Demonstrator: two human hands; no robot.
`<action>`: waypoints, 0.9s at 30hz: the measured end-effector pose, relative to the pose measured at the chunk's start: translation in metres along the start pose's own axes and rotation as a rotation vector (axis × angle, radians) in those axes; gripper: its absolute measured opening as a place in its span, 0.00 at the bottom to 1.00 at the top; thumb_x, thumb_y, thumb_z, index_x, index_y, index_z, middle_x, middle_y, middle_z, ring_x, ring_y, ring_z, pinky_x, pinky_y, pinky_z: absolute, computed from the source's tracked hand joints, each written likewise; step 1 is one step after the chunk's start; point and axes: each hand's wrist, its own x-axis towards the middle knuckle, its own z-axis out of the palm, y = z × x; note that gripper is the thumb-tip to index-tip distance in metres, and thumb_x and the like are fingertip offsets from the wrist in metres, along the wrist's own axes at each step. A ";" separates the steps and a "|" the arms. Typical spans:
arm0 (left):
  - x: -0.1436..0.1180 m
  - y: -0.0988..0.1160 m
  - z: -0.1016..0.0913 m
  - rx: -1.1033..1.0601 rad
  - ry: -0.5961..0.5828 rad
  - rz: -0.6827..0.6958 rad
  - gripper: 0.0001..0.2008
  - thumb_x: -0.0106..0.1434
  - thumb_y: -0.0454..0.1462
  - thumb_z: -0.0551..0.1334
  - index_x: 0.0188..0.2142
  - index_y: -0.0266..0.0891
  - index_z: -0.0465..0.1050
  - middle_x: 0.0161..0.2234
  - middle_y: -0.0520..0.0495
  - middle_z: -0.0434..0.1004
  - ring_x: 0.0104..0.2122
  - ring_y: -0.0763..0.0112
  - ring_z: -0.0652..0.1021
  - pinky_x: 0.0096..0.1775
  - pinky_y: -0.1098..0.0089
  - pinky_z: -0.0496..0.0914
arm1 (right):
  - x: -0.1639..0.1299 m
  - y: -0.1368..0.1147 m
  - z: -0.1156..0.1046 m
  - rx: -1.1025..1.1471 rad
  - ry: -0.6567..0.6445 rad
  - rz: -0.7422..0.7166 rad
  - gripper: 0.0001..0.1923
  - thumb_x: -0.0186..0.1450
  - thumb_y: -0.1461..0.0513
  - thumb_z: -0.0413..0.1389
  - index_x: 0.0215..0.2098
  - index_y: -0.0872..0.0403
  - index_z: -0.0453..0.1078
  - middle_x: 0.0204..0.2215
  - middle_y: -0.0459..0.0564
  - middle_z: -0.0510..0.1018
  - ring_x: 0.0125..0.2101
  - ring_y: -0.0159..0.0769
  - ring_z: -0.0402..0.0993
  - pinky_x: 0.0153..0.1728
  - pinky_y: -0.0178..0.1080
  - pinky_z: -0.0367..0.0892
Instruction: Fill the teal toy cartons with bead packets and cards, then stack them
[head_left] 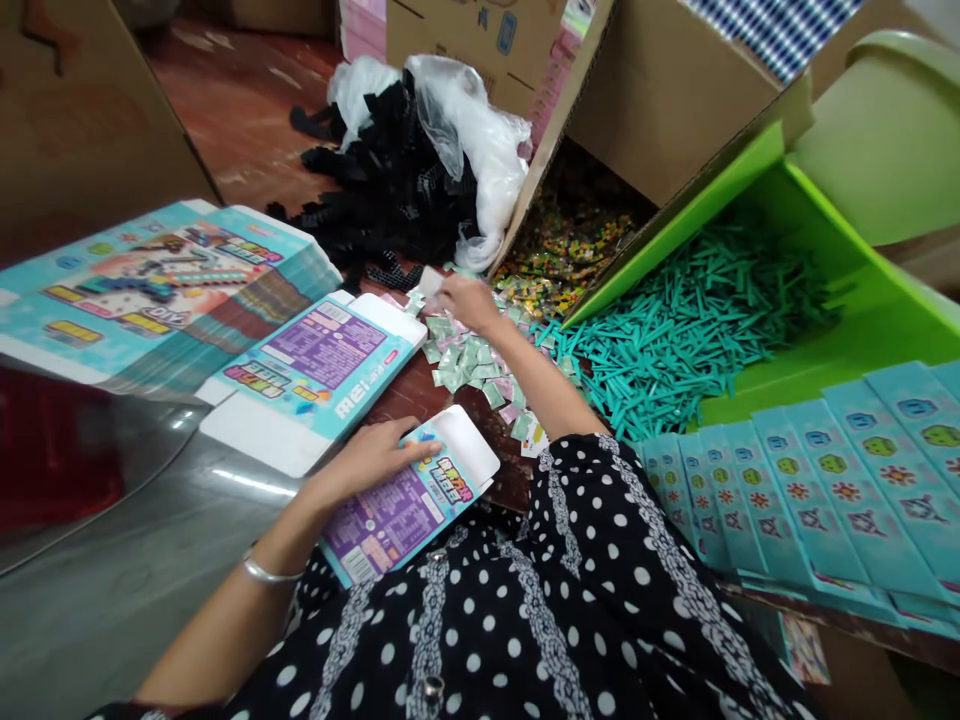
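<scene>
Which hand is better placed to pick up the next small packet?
The right hand: it already reaches over the small packets and pinches one. The left hand rests on the open box, away from them.
</scene>
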 end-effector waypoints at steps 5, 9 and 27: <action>0.002 0.000 -0.001 -0.092 0.054 0.024 0.31 0.60 0.69 0.62 0.34 0.44 0.76 0.37 0.41 0.87 0.37 0.46 0.85 0.39 0.60 0.71 | -0.062 0.028 -0.058 0.567 0.257 0.087 0.19 0.72 0.57 0.65 0.59 0.53 0.74 0.36 0.45 0.81 0.37 0.38 0.74 0.42 0.38 0.69; 0.007 0.004 -0.007 -0.133 0.240 0.026 0.34 0.60 0.71 0.62 0.36 0.43 0.76 0.38 0.42 0.86 0.39 0.46 0.83 0.40 0.59 0.72 | -0.126 0.015 -0.082 0.798 0.010 0.056 0.28 0.68 0.53 0.69 0.61 0.51 0.71 0.26 0.38 0.70 0.29 0.33 0.66 0.32 0.35 0.62; 0.026 -0.012 0.020 -0.403 0.341 0.032 0.32 0.64 0.67 0.64 0.41 0.39 0.80 0.41 0.40 0.89 0.44 0.45 0.85 0.44 0.58 0.75 | 0.005 -0.011 -0.017 0.154 -0.085 0.034 0.14 0.75 0.67 0.54 0.52 0.54 0.81 0.48 0.53 0.86 0.49 0.42 0.78 0.52 0.41 0.68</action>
